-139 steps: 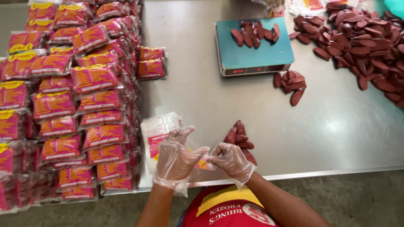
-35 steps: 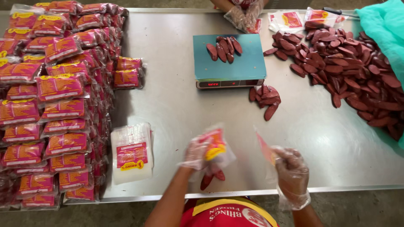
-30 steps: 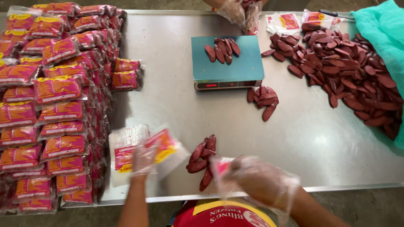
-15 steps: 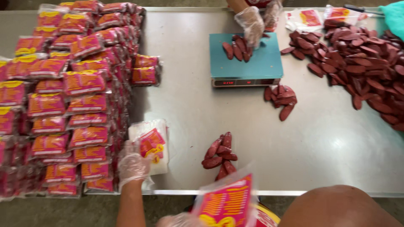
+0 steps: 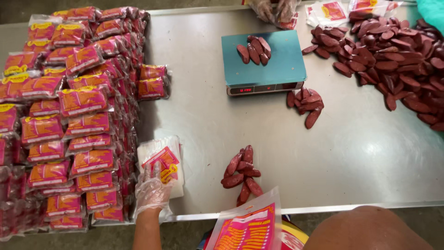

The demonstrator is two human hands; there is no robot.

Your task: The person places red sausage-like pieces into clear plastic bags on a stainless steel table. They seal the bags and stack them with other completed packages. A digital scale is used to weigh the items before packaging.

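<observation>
Left hand (image 5: 151, 190), gloved, laid flat on stack of empty bags (image 5: 162, 163), lower left: clear, pink-orange print. Right hand's state cannot be told.

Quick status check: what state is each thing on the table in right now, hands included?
Left hand: gloved, resting on the flat stack of empty bags.
Right hand: out of view.
Loose bag: empty, at the near edge.
Scale: on, four sausages on it.
Near sausage pile: unbagged.
Filled packs: stacked left.
</observation>
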